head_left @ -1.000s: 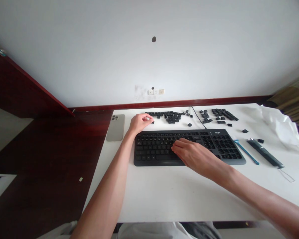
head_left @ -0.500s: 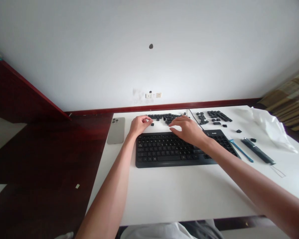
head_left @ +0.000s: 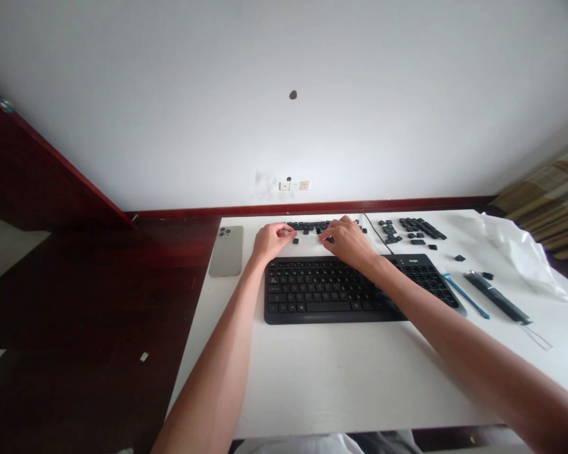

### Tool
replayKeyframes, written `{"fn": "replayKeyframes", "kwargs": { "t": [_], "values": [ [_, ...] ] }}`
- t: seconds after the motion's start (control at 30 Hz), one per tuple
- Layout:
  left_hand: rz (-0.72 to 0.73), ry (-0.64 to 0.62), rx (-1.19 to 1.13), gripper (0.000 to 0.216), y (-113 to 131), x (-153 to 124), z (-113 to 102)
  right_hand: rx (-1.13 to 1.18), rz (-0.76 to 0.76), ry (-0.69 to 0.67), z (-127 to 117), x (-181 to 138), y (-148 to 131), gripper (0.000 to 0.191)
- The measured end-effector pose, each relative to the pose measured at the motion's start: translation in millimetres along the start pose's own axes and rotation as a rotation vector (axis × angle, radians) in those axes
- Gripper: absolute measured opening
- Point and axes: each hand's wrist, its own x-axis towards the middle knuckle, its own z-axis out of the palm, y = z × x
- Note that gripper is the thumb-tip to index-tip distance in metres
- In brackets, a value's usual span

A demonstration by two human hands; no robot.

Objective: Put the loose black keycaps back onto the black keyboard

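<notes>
A black keyboard (head_left: 331,293) lies on the white table (head_left: 312,372). Behind it runs a row of loose black keycaps (head_left: 307,226). My left hand (head_left: 271,241) rests just behind the keyboard's left end with its fingers curled closed; one keycap (head_left: 295,240) lies at its fingertips, and anything inside the hand is hidden. My right hand (head_left: 349,241) reaches over the keyboard's back edge into the row, its fingertips pinched down on a dark keycap (head_left: 330,239).
A second group of keycaps (head_left: 414,228) lies at the back right beside the keyboard cable (head_left: 373,228). A phone (head_left: 227,250) lies face down to the left. A blue tool (head_left: 467,296), a black bar (head_left: 498,296) and crumpled plastic (head_left: 520,249) are on the right.
My right hand left the keyboard's keys and moved back and left to the loose keycaps. My left hand stayed behind the keyboard, shifting slightly right.
</notes>
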Motion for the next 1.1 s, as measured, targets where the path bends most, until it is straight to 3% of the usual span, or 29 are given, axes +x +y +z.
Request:
{"fn": "replayKeyframes", "kwargs": {
  "t": [0.63, 0.87, 1.1],
  "values": [
    [0.010, 0.013, 0.007, 0.022, 0, -1, 0, -0.031, -0.002, -0.011, 1, 7, -10, 0.019],
    [0.001, 0.010, 0.004, 0.023, 0, 0, 0, 0.081, -0.052, -0.012, 5, 7, -10, 0.024],
    [0.006, 0.019, 0.011, 0.025, 0, 0, 1, 0.214, 0.033, -0.052, -1, 11, -10, 0.021]
  ]
}}
